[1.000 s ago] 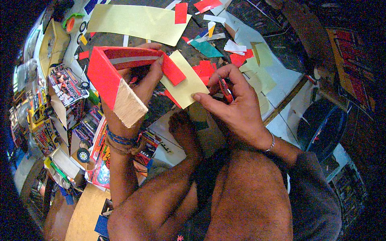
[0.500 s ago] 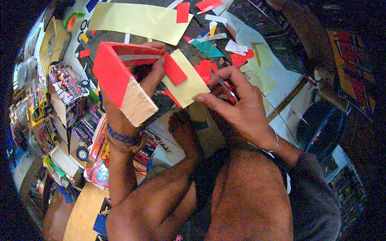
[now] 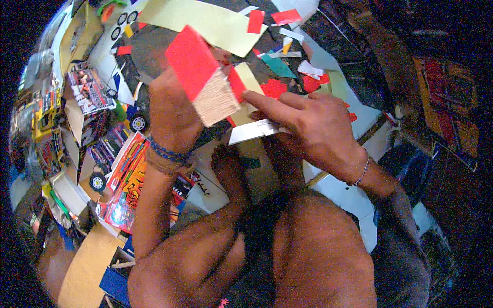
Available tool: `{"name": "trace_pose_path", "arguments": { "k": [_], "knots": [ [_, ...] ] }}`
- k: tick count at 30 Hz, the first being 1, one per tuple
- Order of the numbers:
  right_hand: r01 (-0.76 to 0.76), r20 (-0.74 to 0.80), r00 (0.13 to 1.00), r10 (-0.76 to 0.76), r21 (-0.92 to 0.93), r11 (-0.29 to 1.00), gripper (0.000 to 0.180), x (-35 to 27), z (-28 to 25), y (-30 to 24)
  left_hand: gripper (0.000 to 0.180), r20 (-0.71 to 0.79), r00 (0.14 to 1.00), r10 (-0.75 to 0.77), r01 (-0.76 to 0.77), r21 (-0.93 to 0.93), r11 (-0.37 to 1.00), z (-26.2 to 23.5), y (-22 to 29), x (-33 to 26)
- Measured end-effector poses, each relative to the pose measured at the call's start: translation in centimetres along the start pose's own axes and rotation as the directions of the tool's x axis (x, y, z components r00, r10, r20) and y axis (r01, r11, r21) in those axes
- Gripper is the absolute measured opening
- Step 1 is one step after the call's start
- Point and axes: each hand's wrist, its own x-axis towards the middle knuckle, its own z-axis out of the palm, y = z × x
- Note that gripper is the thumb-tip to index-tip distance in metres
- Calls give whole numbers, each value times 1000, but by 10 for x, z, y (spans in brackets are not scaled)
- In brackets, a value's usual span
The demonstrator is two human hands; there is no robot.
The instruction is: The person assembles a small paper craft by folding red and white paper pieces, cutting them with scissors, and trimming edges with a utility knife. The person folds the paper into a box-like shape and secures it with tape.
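Note:
My left hand point(image 3: 174, 102) is closed round a hollow piece covered in red point(image 3: 192, 59), with a bare, rough wooden face point(image 3: 218, 100) toward me; its fingers are mostly hidden behind it. A red strip point(image 3: 236, 84) stands at its right side, beside a pale yellow sheet piece point(image 3: 250, 79). My right hand point(image 3: 318, 126) reaches in from the right, its index fingertip at the red strip's edge. Under its curled fingers juts a bright white flat strip with a slanted end point(image 3: 251, 132); glare hides what kind of thing it is.
A large pale yellow sheet point(image 3: 205, 23) lies at the far side among red scraps point(image 3: 286, 17) and a green scrap point(image 3: 278, 65). Left are toy trucks, wheels point(image 3: 97, 181) and a colourful printed sheet point(image 3: 126, 190). My bare foot point(image 3: 228, 164) rests below the hands.
The red-covered piece has shifted right and turned, so its inside no longer shows. My right index finger has moved to the red strip, and the white strip has come into view beneath that hand.

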Motion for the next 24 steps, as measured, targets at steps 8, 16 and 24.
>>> {"name": "trace_pose_path", "arguments": {
  "k": [8, 16, 24],
  "knots": [
    [6, 50, 999, -5, -30, 1000, 51, 5, -2, 1, 23, -127, 990, -65, 63, -21, 998, -2, 17, 4],
    [16, 13, 1000, -16, -16, 1000, 54, 5, -2, -2, 28, -24, 1000, -4, 1, -155, 988, -13, 6, 9],
    [-13, 32, 999, 13, -14, 1000, 47, 8, -9, -5, 29, -134, 979, -153, 138, -112, 984, -36, 12, -11]
  ]
}}
